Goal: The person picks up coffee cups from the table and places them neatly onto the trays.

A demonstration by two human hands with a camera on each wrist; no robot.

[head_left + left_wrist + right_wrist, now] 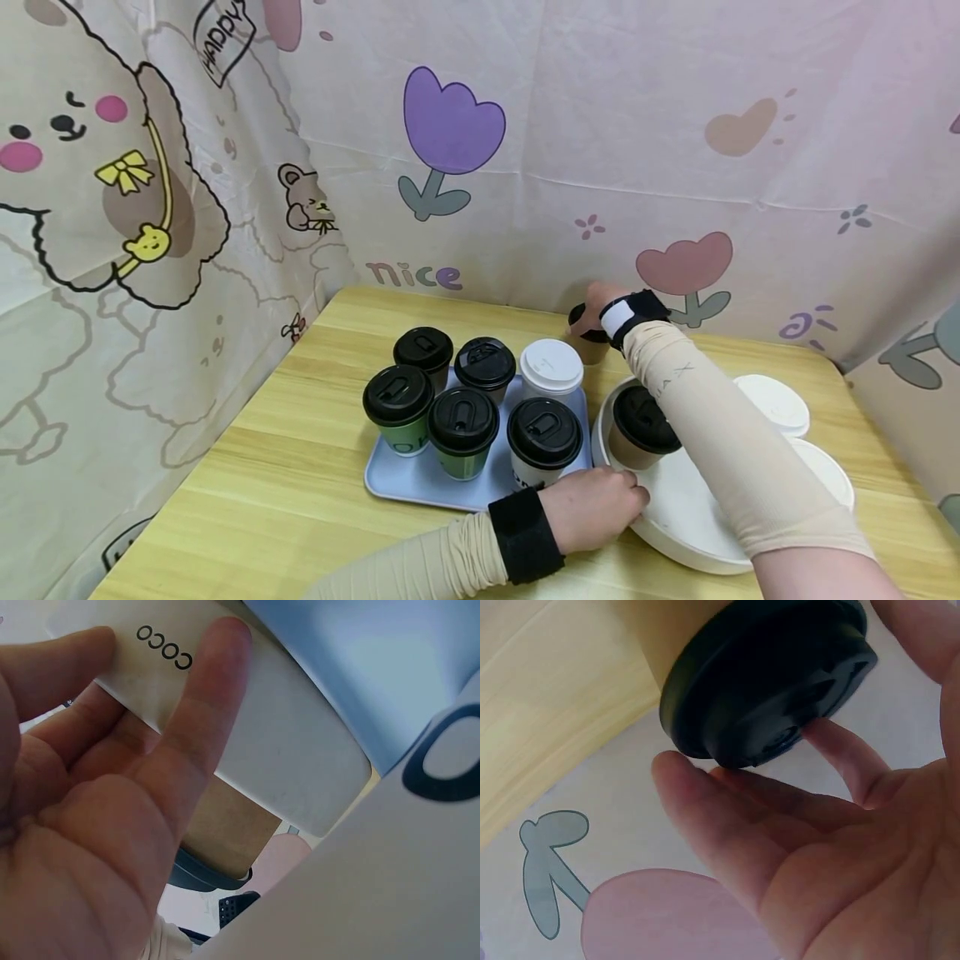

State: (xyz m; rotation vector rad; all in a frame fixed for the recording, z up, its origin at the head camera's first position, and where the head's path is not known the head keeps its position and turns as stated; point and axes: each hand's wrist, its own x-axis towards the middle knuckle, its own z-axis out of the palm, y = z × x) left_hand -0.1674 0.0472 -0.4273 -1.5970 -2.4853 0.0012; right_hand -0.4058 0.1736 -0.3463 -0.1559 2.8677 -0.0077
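My left hand [596, 508] grips the near-left rim of a round white tray [697, 517]. In the left wrist view, some fingers [217, 690] lie against the tray's outer wall, marked COCO, while others pass behind its edge. At the back, my right hand [606, 298] is at a brown paper cup [588, 350] with a black lid. The right wrist view shows fingertips [676, 769] around that lid [757, 690], one touching its top, with the thumb apart from it. Another black-lidded brown cup [633, 446] stands inside the round tray, partly behind my right forearm.
Left of the round tray, a blue tray [405, 493] carries several lidded cups, including a green cup [459, 465] and a white-lidded cup [551, 367]. White round pieces [776, 404] are at the right beyond my forearm. A printed cloth [555, 125] hangs behind the wooden table [247, 475].
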